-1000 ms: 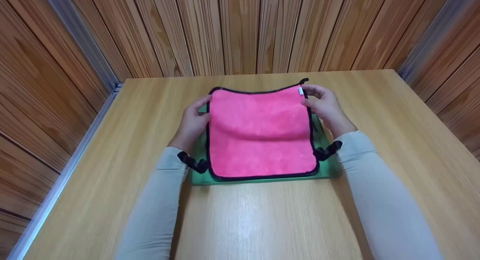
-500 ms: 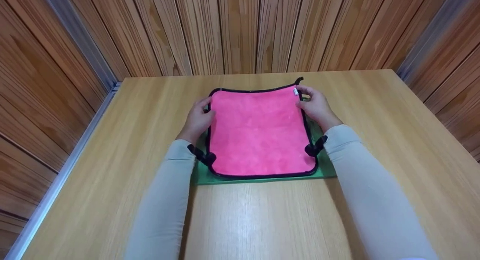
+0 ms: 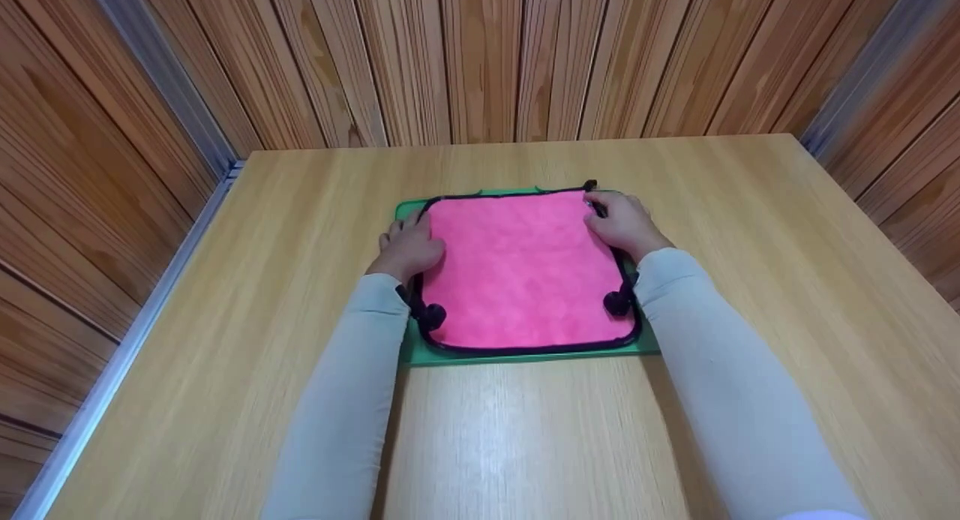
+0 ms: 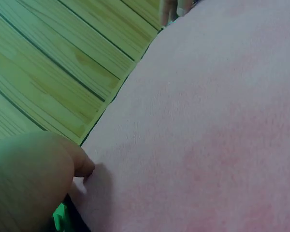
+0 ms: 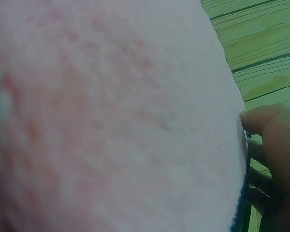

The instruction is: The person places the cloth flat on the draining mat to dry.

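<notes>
A pink cloth (image 3: 517, 272) with a dark border lies spread over a green tray (image 3: 525, 359), whose rim shows around it. My left hand (image 3: 409, 246) rests on the cloth's left edge, fingers spread near the far left corner. In the left wrist view its thumb (image 4: 82, 164) touches the pink surface; the other fingers are hidden there. At the far right corner my right hand (image 3: 622, 223) pinches the border. Its thumb (image 5: 261, 118) is at the cloth's edge in the right wrist view, the other fingers bent beside the border.
The tray sits on a light wooden table (image 3: 480, 437). Wood-plank walls (image 3: 480, 62) stand behind and at both sides. Dark wrist-camera mounts (image 3: 431, 316) hang close above the cloth's sides.
The cloth's far edge has come down and nearer, uncovering the tray's far rim. Both hands have lowered and moved inward with it. The left fingers have spread from their pinch onto the edge.
</notes>
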`<state>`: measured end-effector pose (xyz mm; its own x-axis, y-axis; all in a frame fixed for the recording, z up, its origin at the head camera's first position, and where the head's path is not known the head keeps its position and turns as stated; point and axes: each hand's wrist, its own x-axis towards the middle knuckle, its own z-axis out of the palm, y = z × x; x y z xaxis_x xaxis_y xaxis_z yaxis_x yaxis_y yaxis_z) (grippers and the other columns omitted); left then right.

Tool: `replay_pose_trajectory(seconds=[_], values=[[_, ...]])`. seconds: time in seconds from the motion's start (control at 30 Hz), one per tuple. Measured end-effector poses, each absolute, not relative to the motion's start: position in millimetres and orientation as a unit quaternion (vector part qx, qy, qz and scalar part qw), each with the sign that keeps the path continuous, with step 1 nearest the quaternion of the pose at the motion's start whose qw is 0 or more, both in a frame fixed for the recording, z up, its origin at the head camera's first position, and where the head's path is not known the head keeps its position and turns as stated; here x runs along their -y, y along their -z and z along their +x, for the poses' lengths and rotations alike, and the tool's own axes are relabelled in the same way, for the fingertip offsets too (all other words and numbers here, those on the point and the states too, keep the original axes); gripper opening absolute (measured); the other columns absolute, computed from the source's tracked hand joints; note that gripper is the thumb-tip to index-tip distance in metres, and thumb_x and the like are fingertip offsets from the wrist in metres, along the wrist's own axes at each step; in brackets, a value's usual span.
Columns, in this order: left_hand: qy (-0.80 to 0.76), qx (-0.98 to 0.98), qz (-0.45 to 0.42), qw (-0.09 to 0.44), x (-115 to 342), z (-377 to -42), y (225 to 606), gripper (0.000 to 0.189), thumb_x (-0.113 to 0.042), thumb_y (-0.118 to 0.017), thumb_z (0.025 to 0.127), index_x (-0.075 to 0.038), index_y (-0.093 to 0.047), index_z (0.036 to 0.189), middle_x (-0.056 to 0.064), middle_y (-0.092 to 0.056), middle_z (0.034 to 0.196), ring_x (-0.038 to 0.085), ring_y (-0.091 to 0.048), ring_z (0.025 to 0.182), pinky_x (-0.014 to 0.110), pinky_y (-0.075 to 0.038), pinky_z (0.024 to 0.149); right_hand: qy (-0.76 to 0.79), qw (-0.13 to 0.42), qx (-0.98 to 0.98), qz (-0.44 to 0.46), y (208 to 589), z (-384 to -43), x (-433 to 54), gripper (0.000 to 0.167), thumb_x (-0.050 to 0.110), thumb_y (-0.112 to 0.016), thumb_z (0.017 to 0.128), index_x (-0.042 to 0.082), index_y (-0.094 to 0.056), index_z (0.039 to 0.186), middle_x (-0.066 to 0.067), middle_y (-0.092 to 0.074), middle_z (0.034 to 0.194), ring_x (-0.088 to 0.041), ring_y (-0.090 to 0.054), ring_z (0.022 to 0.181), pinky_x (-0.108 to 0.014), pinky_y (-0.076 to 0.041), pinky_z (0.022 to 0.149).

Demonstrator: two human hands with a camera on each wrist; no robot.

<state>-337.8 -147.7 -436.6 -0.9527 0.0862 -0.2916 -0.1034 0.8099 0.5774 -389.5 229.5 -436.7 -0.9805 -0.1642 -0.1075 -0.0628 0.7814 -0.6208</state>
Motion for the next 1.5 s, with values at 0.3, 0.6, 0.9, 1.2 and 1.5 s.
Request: replay_pose_trajectory(seconds=[0.3,0.6,0.9,1.2,1.5], values=[[-0.312,-0.937,0.021,0.155,155.7,-335.8,434.9,0.080,-0.039,-0.041,0.113,-0.014,-0.010,0.183,0.011,0.000,0.194,0.041,0.011,0.180,0.063,0.007,0.145,0.275,0.111,-0.952,-0.082,413.3,-372.5,-224.3,0.061,0.026,-0.053,0.116,0.008,-0.043,0.173,-0.027,-0.031,0.184,-0.051,-0.022,0.173,-0.066,-0.017,0.143],[-0.281,-0.951,0.066,0.113,159.7,-300.8,392.8,0.084,-0.042,-0.051,0.113,-0.008,-0.015,0.182,0.021,-0.001,0.192,0.050,0.009,0.178,0.070,0.004,0.143,0.257,0.126,-0.952,-0.108,370.2,-352.5,-239.6,0.069,0.029,-0.058,0.117,0.009,-0.031,0.178,-0.033,-0.022,0.184,-0.055,-0.021,0.172,-0.073,-0.021,0.139],[-0.260,-0.961,0.073,0.063,163.2,-262.0,360.9,0.093,-0.053,-0.060,0.112,-0.017,-0.012,0.183,0.019,0.013,0.191,0.050,0.016,0.177,0.075,0.010,0.140,0.176,0.079,-0.975,-0.107,326.9,-295.0,-245.1,0.092,0.051,-0.061,0.114,0.014,-0.012,0.183,-0.034,-0.012,0.186,-0.060,-0.016,0.172,-0.081,-0.023,0.134],[-0.214,-0.971,0.078,0.065,159.5,-213.5,361.6,0.110,-0.071,-0.064,0.104,-0.027,-0.003,0.183,0.017,0.021,0.190,0.055,0.029,0.172,0.088,0.020,0.128,0.117,0.059,-0.982,-0.136,336.7,-235.0,-248.2,0.110,0.069,-0.064,0.106,0.017,-0.005,0.183,-0.033,-0.002,0.187,-0.065,0.002,0.172,-0.088,-0.009,0.132],[-0.194,-0.976,0.072,0.066,151.0,-184.3,372.5,0.121,-0.079,-0.070,0.095,-0.028,-0.004,0.183,0.017,0.024,0.189,0.058,0.031,0.170,0.092,0.023,0.122,0.124,0.056,-0.980,-0.145,353.7,-199.3,-227.9,0.125,0.078,-0.070,0.097,0.023,0.001,0.183,-0.028,0.016,0.188,-0.066,0.022,0.169,-0.097,0.000,0.123]])
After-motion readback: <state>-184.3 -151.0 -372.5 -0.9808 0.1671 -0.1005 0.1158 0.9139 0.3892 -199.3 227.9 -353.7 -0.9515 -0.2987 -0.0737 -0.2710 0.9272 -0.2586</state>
